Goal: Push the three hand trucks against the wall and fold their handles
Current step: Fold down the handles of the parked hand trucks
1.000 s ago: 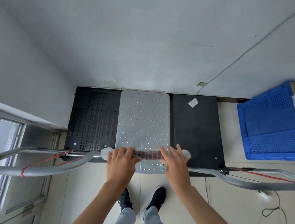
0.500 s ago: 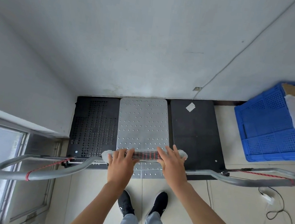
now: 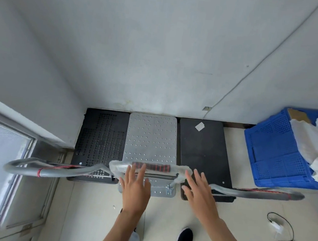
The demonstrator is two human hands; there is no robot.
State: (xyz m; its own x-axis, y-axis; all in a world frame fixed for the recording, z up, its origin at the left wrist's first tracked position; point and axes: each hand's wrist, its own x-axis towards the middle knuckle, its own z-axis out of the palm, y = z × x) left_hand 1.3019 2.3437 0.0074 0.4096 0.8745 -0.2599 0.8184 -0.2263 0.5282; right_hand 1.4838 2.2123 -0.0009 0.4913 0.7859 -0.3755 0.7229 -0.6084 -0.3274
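Three hand trucks stand side by side with their far ends against the wall: a black perforated one (image 3: 100, 135) on the left, a silver studded one (image 3: 152, 137) in the middle, a plain black one (image 3: 202, 147) on the right. The middle truck's handle (image 3: 152, 167), plastic-wrapped with a red grip, stands upright. The grey handles of the left truck (image 3: 47, 170) and the right truck (image 3: 255, 192) also stand up. My left hand (image 3: 136, 187) hovers flat just behind the middle handle, fingers apart. My right hand (image 3: 199, 191) is open, off to the handle's right.
A blue plastic crate (image 3: 276, 152) with white cloth stands at the right by the wall. A white cable and adapter (image 3: 277, 227) lie on the tiled floor at the right. A window frame (image 3: 18, 163) borders the left. My feet are right below my hands.
Both hands have let go of the middle truck's handle and opened; the right hand has moved off to the right. The trucks have not moved.
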